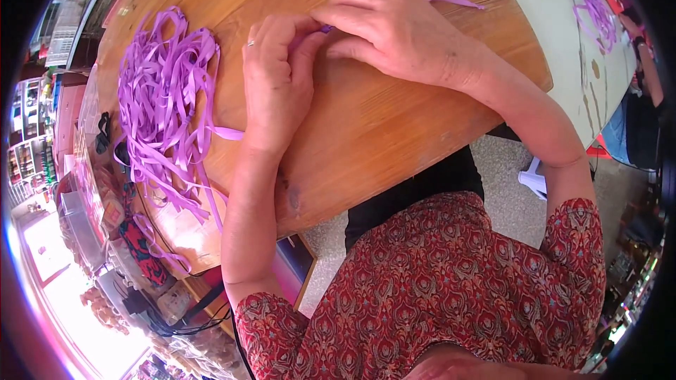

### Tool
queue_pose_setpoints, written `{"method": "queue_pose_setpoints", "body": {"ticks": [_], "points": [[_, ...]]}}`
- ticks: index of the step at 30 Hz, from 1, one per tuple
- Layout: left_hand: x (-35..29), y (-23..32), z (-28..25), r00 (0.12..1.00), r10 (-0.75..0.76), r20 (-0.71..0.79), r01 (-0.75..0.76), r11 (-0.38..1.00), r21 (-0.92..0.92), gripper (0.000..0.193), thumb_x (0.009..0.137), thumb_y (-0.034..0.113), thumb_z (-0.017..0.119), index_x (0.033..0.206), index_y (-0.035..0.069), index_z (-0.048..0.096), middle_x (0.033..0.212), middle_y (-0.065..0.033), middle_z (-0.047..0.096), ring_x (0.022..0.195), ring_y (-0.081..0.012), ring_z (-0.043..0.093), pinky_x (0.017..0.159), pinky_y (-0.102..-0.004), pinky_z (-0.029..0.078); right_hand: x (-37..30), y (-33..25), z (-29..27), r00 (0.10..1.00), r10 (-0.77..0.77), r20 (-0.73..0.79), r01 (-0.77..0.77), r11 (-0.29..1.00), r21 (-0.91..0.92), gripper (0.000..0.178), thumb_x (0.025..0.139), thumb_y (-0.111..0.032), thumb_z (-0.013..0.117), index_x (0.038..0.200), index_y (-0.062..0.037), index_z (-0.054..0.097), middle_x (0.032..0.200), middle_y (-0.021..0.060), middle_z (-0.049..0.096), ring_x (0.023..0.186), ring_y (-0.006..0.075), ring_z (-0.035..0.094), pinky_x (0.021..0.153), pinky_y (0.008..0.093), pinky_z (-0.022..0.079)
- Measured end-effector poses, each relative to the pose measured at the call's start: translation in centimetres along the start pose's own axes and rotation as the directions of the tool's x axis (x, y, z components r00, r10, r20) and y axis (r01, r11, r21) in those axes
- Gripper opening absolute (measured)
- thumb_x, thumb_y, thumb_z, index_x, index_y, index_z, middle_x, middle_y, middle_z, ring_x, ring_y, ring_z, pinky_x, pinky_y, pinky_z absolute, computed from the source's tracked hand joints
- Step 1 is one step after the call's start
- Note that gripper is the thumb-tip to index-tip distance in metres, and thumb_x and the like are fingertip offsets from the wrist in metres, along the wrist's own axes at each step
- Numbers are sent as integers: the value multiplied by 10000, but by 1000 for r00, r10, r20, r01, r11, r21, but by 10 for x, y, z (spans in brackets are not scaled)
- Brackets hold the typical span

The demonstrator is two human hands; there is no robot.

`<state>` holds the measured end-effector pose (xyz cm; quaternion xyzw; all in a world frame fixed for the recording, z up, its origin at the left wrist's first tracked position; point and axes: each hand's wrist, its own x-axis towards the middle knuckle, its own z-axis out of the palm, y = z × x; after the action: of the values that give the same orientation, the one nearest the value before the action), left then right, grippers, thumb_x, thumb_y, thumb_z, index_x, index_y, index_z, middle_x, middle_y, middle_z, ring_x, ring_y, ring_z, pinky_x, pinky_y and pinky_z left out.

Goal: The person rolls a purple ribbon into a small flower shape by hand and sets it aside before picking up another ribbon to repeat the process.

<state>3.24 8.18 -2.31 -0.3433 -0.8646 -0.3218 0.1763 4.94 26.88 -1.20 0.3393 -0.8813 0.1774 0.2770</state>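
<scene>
Over the wooden table (373, 142), my left hand (273, 70) and my right hand (398, 28) meet with fingertips nearly touching. Both pinch a purple ribbon (325, 29), of which a small dark, bunched bit shows between the fingers. Whether that bit is a knot is too small to tell. A loose ribbon end (458, 1) sticks out flat on the wood beyond my right hand. Beside my left forearm lies a large tangled heap of purple ribbon (165, 98), with one strand reaching toward my left wrist. My fingers partly hide what they hold.
A white marbled tabletop (574, 49) adjoins at the right, bearing more purple ribbon (598, 17). Another person's arm (649, 70) is beyond it. Bags, dark cables (158, 320) and boxes crowd the left edge. A white plastic object (533, 179) is low on the right.
</scene>
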Motion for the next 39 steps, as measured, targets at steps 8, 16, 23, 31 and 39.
{"method": "queue_pose_setpoints", "body": {"ticks": [8,16,23,31,39], "points": [[-4,26,-23,847,-457,272,446,333,-831,125,924,75,535,988,9,620,796,17,585,693,-40,483,607,-173,384,1,-7,-17,994,-9,-111,34,974,225,297,719,-77,728,1005,-40,657,884,78,625,854,233,593,759,348,470],[-6,39,-31,859,-386,336,450,255,-856,143,882,69,604,1001,-9,617,818,12,604,731,-46,506,657,-175,406,5,-14,-35,971,-105,-214,137,981,140,230,684,-17,738,898,-32,655,779,58,608,764,215,598,674,312,464],[-15,39,-55,923,-305,232,380,809,-449,123,805,9,659,926,-1,644,799,-12,627,704,-55,531,647,-195,432,-12,-9,-67,989,-93,-114,113,975,189,203,691,47,697,869,-7,617,754,67,592,753,196,592,658,298,448],[-54,-4,-107,923,-386,-10,351,851,-391,104,807,-33,630,908,-11,635,773,8,592,707,-50,520,632,-193,416,-79,49,-122,933,358,-30,-330,887,322,126,835,60,570,948,13,597,917,39,586,837,102,536,754,222,419],[-83,-36,-139,807,-569,-159,451,767,-457,118,843,-27,614,958,-8,628,813,13,596,697,-30,515,616,-155,396,-147,106,-159,737,675,35,-634,673,382,112,897,-50,565,992,-5,603,927,-4,581,862,69,529,789,209,416]]}}
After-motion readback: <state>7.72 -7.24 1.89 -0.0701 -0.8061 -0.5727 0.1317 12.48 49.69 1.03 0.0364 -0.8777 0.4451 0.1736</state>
